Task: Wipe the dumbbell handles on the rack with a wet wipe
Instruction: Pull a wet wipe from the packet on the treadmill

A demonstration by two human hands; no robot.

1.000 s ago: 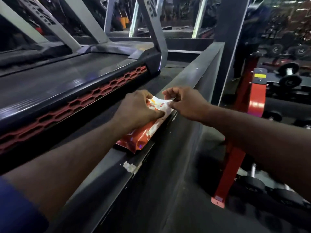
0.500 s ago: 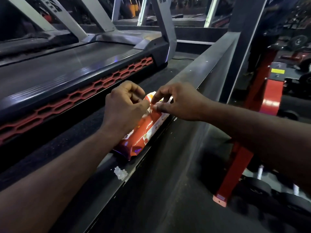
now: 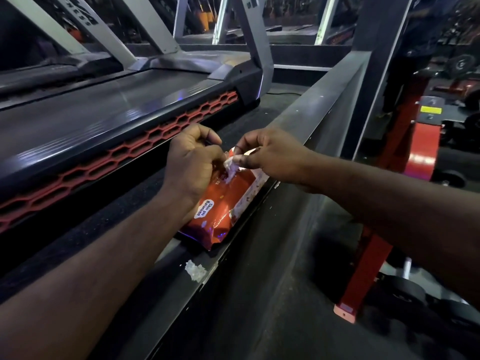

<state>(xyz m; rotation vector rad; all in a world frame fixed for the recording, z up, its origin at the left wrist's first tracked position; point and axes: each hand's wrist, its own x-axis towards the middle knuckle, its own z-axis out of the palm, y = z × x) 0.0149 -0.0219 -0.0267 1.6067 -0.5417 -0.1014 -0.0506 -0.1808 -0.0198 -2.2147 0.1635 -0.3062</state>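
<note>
Grey ledge [image 3: 324,105] beside treadmill [image 3: 104,113], left hand [image 3: 192,162] gripping wipe pack [image 3: 226,211], right hand [image 3: 275,157] pinching wet wipe [image 3: 230,168], red rack [image 3: 420,149] beyond.

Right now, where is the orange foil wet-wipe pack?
Head view, centre: the pack lies on the grey metal ledge beside the black treadmill, under the left hand.

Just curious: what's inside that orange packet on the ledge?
A white wet wipe pokes out of the orange packet, pinched by the right hand. The foil and the left hand cover the rest, so how many remain cannot be seen.
</note>
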